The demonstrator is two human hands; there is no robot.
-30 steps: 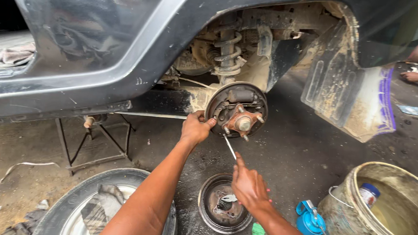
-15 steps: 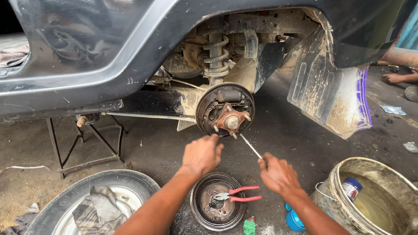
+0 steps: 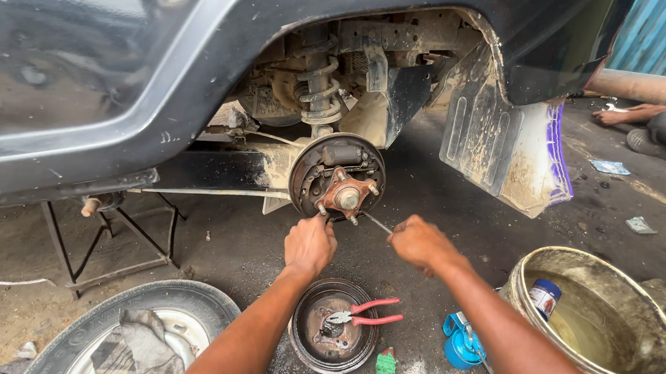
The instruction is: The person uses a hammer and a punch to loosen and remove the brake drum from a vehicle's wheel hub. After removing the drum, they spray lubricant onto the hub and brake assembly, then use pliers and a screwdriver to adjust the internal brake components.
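A dark car stands raised with its wheel off, exposing the rusty brake assembly and wheel hub (image 3: pixel 338 186). My left hand (image 3: pixel 310 243) reaches up to the lower edge of the brake assembly, fingertips touching it. My right hand (image 3: pixel 420 242) is closed around a thin metal tool (image 3: pixel 377 223) whose tip points at the bottom of the hub. Below my hands the removed brake drum (image 3: pixel 334 327) lies on the ground with red-handled pliers (image 3: pixel 364 314) resting in it.
A dirty bucket (image 3: pixel 598 319) with murky liquid and a small blue-lidded tub stands right. A blue can (image 3: pixel 460 343) lies beside it. The removed wheel (image 3: pixel 135 329) with a rag lies lower left. A metal stand (image 3: pixel 106 242) props the car. Another person's limbs (image 3: pixel 646 114) are far right.
The view has shifted closer. Both hands dropped away from the hub, then rose again toward its lower edge; the right hand still holds the thin tool.
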